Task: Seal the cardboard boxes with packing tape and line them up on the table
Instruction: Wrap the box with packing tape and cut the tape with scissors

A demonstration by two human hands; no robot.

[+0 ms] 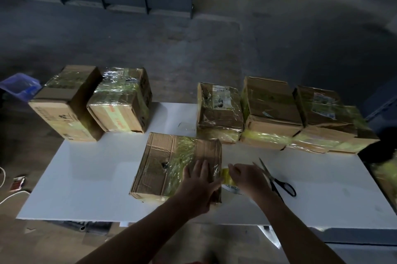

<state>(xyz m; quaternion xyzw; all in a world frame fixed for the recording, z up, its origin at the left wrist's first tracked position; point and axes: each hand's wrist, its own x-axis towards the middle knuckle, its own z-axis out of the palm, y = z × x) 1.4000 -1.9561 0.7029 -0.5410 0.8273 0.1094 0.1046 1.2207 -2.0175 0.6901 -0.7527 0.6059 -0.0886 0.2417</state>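
White rectangular table point(90, 177): bare top to your left and along the near-right. At the far edge, two taped brown cardboard cartons point(120, 102) touch at the left corner, the outer one reaching past the table's side. Three more taped brown cartons point(270, 111) are packed side by side at the right, with a gap between the groups. Open black-handled scissors point(277, 180) lie just right of your right hand.

Writing: handwritten "69" on the white label point(220, 98) of the carton beside the gap. "ADE IN C" is partly readable under your right hand. Red print on a left carton is illegible.

Brown cardboard box with wrinkled clear tape point(171, 165) sits near-centre. Your left hand point(198, 180) presses flat, fingers straight, on its top by the right edge. Your right hand point(247, 177) pinches a yellowish tape strip point(226, 173) just off that edge.
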